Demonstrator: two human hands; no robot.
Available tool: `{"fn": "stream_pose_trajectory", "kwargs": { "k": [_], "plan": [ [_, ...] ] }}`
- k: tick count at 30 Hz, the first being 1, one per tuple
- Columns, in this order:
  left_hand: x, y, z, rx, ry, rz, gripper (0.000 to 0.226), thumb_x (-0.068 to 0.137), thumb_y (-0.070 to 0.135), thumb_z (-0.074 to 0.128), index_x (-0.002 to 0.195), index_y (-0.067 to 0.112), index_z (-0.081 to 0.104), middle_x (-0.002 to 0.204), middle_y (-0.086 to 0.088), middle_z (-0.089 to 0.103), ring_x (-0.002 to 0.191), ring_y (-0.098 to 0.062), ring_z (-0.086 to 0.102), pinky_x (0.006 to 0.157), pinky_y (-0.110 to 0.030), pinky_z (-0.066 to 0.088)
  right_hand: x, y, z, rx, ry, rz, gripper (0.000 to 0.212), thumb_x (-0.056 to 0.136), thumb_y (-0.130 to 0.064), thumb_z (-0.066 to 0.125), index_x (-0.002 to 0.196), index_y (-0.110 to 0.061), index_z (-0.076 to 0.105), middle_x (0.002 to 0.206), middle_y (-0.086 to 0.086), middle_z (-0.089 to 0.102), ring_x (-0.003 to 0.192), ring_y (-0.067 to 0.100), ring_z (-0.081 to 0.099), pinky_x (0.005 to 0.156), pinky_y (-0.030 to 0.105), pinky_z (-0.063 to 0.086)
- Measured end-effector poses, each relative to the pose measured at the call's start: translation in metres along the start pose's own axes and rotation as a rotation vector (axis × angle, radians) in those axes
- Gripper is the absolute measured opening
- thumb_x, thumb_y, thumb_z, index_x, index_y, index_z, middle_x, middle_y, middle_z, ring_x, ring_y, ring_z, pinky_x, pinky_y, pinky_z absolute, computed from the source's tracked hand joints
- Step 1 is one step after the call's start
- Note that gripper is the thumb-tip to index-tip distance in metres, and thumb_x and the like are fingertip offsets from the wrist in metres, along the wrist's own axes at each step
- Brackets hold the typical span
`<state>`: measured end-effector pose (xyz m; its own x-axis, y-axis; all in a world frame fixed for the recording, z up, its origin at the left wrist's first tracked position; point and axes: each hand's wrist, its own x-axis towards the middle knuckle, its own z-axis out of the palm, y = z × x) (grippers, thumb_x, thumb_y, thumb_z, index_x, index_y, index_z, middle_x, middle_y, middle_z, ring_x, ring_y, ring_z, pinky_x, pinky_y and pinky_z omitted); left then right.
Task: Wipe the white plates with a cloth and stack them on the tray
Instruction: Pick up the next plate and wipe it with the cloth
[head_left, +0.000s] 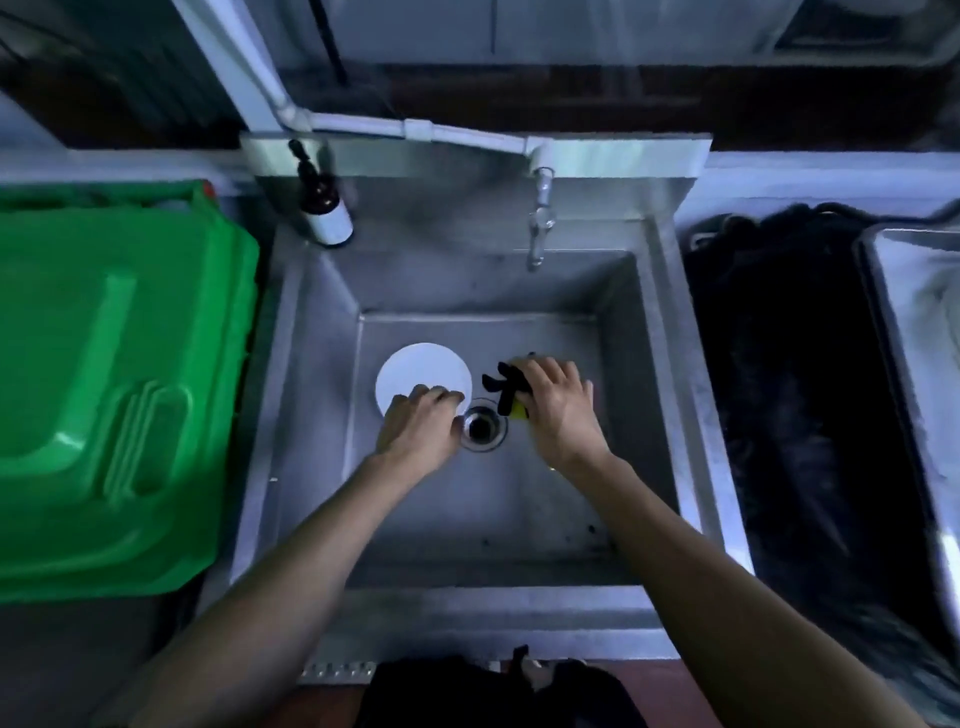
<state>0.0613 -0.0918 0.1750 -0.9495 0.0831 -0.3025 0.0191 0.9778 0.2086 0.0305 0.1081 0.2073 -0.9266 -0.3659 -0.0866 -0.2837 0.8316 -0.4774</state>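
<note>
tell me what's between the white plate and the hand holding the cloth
In the head view, the sink drain sits low in that gap; otherwise bare sink floor separates the plate from the right hand.

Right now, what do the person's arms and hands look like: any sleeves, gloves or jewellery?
Both forearms are bare to the bottom edge of the picture, with no sleeves in view. The left hand and right hand wear no gloves. No watch, ring or bracelet can be made out in this dim, soft picture.
</note>
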Motion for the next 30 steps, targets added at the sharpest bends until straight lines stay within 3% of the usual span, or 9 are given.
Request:
{"fn": "stream_pose_trajectory", "kwargs": {
  "k": [3, 11, 18, 23, 30],
  "plan": [
    [-0.005, -0.043, 0.007, -0.066, 0.01, -0.068, 0.038, 0.098, 0.029, 0.055, 0.134, 0.018, 0.062, 0.131, -0.004, 0.066, 0.119, -0.03, 0.058, 0.091, -0.043, 0.052, 0.021, -0.026, 0.027, -0.002, -0.042, -0.011, 0.053, 0.089, -0.006, 0.059, 0.138, -0.022, 0.051, 0.136, -0.001, 0.051, 0.122, 0.03, 0.041, 0.086, 0.042, 0.031],
    [0.009, -0.108, 0.029, -0.226, 0.032, -0.213, 0.05, 0.099, 0.025, 0.055, 0.147, 0.015, 0.047, 0.122, -0.009, 0.069, 0.107, -0.032, 0.063, 0.084, -0.043, 0.055, 0.061, -0.04, 0.074, 0.01, -0.076, 0.011, 0.054, 0.085, -0.003, 0.06, 0.134, -0.025, 0.053, 0.134, -0.004, 0.054, 0.121, 0.028, 0.043, 0.083, 0.038, 0.03],
    [0.038, -0.127, 0.079, -0.381, 0.003, -0.349, 0.05, 0.101, 0.028, 0.057, 0.149, 0.014, 0.049, 0.147, -0.007, 0.057, 0.131, -0.03, 0.054, 0.105, -0.046, 0.049, 0.099, -0.021, 0.11, 0.049, -0.084, 0.037, 0.048, 0.088, -0.004, 0.057, 0.129, -0.028, 0.055, 0.129, -0.01, 0.058, 0.117, 0.024, 0.043, 0.08, 0.035, 0.026],
    [0.067, -0.139, 0.118, -0.594, -0.027, -0.543, 0.052, 0.101, 0.029, 0.057, 0.15, 0.015, 0.047, 0.151, -0.007, 0.053, 0.138, -0.028, 0.049, 0.111, -0.044, 0.042, 0.125, -0.003, 0.141, 0.1, -0.117, 0.039, 0.037, 0.094, -0.01, 0.05, 0.128, -0.024, 0.058, 0.13, -0.005, 0.059, 0.119, 0.028, 0.044, 0.081, 0.036, 0.027],
    [0.104, -0.152, 0.154, -0.919, 0.024, -0.77, 0.047, 0.096, 0.018, 0.059, 0.143, 0.015, 0.054, 0.138, -0.01, 0.062, 0.124, -0.027, 0.057, 0.087, -0.026, 0.04, 0.142, 0.017, 0.171, 0.14, -0.174, 0.045, 0.037, 0.096, -0.011, 0.049, 0.13, -0.024, 0.058, 0.133, -0.005, 0.058, 0.123, 0.027, 0.043, 0.082, 0.033, 0.025]
  ]
}}
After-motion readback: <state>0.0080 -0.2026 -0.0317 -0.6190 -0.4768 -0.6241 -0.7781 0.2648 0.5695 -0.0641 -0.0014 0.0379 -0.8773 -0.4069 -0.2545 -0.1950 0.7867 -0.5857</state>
